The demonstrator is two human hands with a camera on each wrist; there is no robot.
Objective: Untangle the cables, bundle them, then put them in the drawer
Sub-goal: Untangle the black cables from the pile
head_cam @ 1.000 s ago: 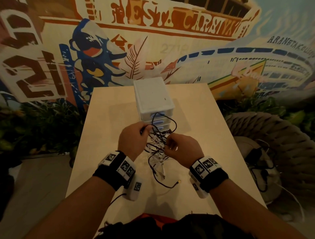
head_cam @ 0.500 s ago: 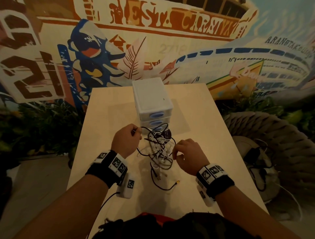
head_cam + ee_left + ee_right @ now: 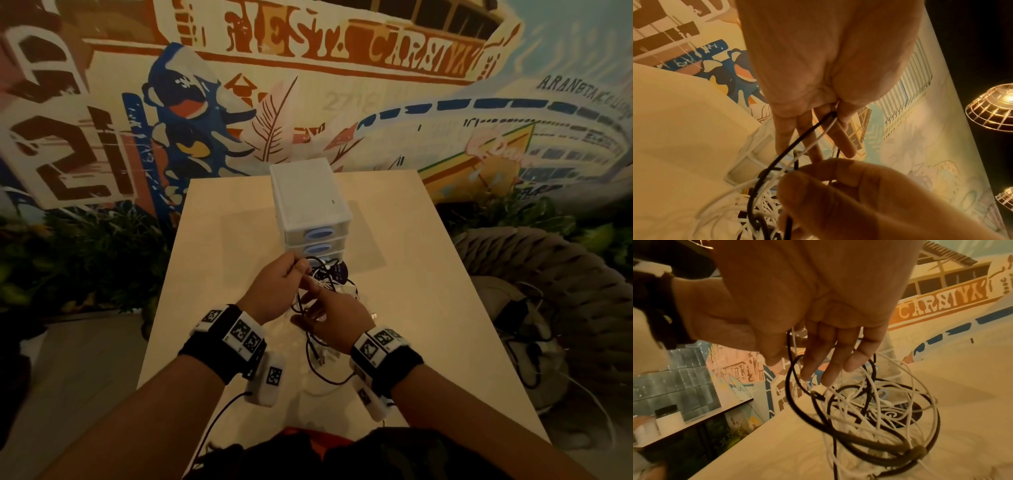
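Observation:
A tangle of black and white cables [image 3: 317, 356] lies on the pale table [image 3: 428, 308] just in front of a small white drawer unit [image 3: 308, 202] with blue handles, all drawers closed. My left hand [image 3: 300, 269] pinches a black and a white strand [image 3: 818, 129] between thumb and fingers and lifts them. My right hand [image 3: 306, 305] is close beside it over the tangle [image 3: 869, 410], with a black strand [image 3: 789, 345] running between thumb and fingers. The strands hang down into the knot.
A dark round disc [image 3: 906, 417] lies under the tangle by the drawer unit. A woven chair [image 3: 548, 274] with cushions and loose wires stands right of the table. Plants [image 3: 85, 260] and a painted wall border the left and back.
The hands have come together: the right hand moved left and forward onto the tangle, the left moved right, still pinching strands. The cables are drawn closer to the drawer unit.

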